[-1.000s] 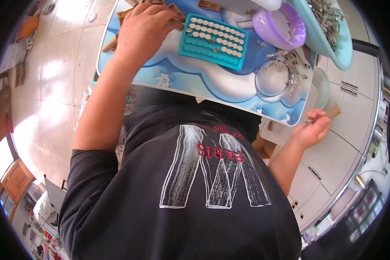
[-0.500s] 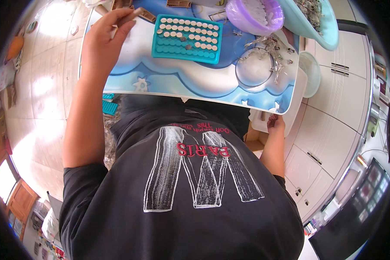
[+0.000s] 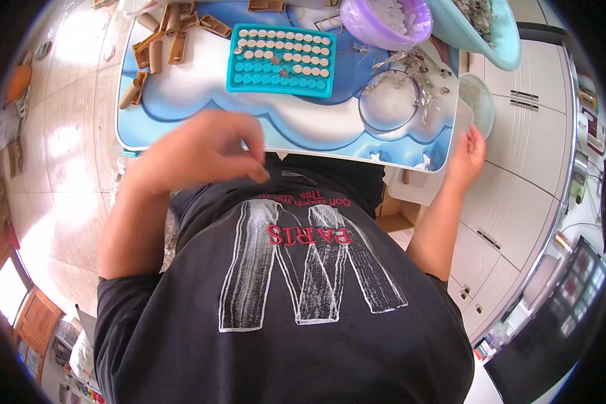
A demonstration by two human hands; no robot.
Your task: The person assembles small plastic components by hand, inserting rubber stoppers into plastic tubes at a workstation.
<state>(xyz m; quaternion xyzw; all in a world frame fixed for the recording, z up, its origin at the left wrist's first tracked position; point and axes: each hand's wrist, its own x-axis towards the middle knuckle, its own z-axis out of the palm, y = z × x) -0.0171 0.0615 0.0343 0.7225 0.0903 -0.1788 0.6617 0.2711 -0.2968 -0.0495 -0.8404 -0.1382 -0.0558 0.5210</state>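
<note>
L hand point(image 3: 209, 149) swung nearside of teal tray point(image 3: 276, 89); fingers' hold, R hand point(image 3: 467, 158) too: can't tell. Hasty return cd scatter brown tubes point(image 3: 156, 57).

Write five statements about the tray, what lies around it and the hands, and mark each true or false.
1. White discs sit in rows in the teal tray. True.
2. Every row of the tray holds white discs. False: the row nearest the person shows none.
3. Several brown pieces lie left of the tray. True.
4. The left hand is over the tray. False: the left hand shows by the table's near edge, clear of the tray.
5. The right hand is by the table's right edge. True.
</note>
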